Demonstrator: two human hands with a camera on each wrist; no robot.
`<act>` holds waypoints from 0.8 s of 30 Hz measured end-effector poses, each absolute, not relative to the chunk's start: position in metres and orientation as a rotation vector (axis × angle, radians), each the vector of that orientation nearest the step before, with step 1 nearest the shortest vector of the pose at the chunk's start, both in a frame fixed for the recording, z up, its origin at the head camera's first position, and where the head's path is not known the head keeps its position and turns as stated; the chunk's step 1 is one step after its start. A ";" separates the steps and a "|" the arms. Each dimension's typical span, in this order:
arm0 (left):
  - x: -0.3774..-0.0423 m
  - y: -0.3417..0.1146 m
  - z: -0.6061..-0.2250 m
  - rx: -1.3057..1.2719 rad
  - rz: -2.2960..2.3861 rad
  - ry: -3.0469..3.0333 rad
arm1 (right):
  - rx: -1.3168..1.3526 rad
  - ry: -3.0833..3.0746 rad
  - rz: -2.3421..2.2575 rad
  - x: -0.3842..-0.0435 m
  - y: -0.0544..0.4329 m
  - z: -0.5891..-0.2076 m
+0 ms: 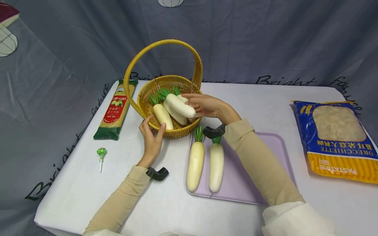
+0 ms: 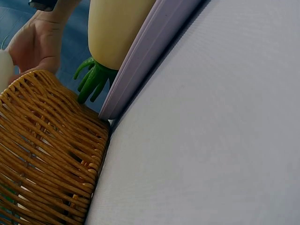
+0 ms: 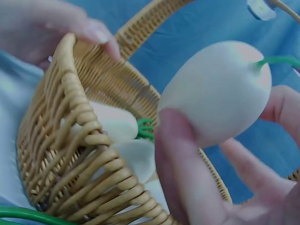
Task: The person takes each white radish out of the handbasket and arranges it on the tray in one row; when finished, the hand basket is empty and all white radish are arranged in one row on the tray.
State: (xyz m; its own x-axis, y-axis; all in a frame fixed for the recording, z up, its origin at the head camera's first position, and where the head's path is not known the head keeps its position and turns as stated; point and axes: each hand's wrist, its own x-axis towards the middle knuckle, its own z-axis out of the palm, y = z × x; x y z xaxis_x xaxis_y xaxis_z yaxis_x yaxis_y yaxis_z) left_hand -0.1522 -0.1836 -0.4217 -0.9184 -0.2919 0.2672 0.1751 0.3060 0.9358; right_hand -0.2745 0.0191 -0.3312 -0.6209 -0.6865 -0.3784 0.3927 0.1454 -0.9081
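A yellow wicker basket (image 1: 180,132) with a tall hooped handle holds several white radishes with green tops, one (image 1: 163,115) lying near its front left wall. My left hand (image 1: 152,141) grips the basket's front left rim, and in the right wrist view its fingertips bend over the edge. Over the right side of the basket, my right hand (image 1: 206,105) holds another white radish (image 1: 180,106), its green top toward the back. In the right wrist view, thumb and fingers are round this radish (image 3: 215,93). Part of the lower radishes is hidden beneath it.
Two larger radishes, the left one (image 1: 195,165) and the right one (image 1: 217,167), lie on a lilac tray (image 1: 242,183). A spaghetti packet (image 1: 113,113) and a green lollipop (image 1: 101,152) lie left. An orecchiette bag (image 1: 336,141) is at the far right.
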 end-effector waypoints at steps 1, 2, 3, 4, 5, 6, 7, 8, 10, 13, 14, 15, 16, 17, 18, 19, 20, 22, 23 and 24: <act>-0.152 -0.184 -0.422 0.106 -1.644 -2.192 | -0.299 1.536 -1.638 -0.273 0.020 -0.332; -0.152 -0.184 -0.422 0.107 -1.642 -2.192 | -0.303 1.495 -1.666 -0.272 0.021 -0.333; -0.151 -0.185 -0.422 0.108 -1.640 -2.192 | -0.307 1.455 -1.700 -0.271 0.023 -0.335; -0.151 -0.185 -0.422 0.110 -1.637 -2.193 | -0.316 1.414 -1.733 -0.269 0.024 -0.336; -0.151 -0.185 -0.422 0.114 -1.635 -2.190 | -0.335 1.373 -1.763 -0.268 0.026 -0.337; -0.151 -0.186 -0.422 0.113 -1.633 -2.188 | -0.356 1.338 -1.788 -0.266 0.028 -0.339; -0.151 -0.186 -0.422 0.115 -1.632 -2.187 | -0.377 1.295 -1.815 -0.264 0.030 -0.340; -0.151 -0.186 -0.422 0.113 -1.631 -2.184 | -0.403 1.254 -1.836 -0.262 0.033 -0.341; -0.151 -0.187 -0.423 0.113 -1.632 -2.189 | -0.461 1.165 -1.867 -0.257 0.038 -0.344; -0.152 -0.186 -0.425 0.113 -1.636 -2.197 | -0.503 0.985 -1.950 -0.248 0.047 -0.347; -0.152 -0.186 -0.426 0.113 -1.637 -2.198 | -0.509 0.916 -1.985 -0.244 0.051 -0.347; -0.152 -0.186 -0.426 0.114 -1.637 -2.199 | -0.514 0.849 -2.022 -0.241 0.055 -0.347; -0.152 -0.186 -0.426 0.113 -1.637 -2.198 | -0.525 0.779 -2.057 -0.238 0.060 -0.347; -0.152 -0.186 -0.426 0.111 -1.636 -2.199 | -0.547 0.712 -2.085 -0.235 0.065 -0.346; -0.153 -0.186 -0.427 0.109 -1.634 -2.202 | -0.578 0.655 -2.104 -0.232 0.072 -0.345; -0.153 -0.186 -0.426 0.105 -1.633 -2.203 | -0.603 0.597 -2.117 -0.228 0.079 -0.344; -0.153 -0.185 -0.426 0.102 -1.630 -2.206 | -0.631 0.557 -2.122 -0.225 0.088 -0.342; -0.154 -0.185 -0.426 0.098 -1.626 -2.209 | -0.674 0.504 -2.119 -0.217 0.106 -0.341; -0.154 -0.185 -0.425 0.096 -1.624 -2.209 | -0.686 0.500 -2.120 -0.213 0.115 -0.341; -0.154 -0.185 -0.425 0.094 -1.622 -2.207 | -0.688 0.504 -2.119 -0.209 0.125 -0.342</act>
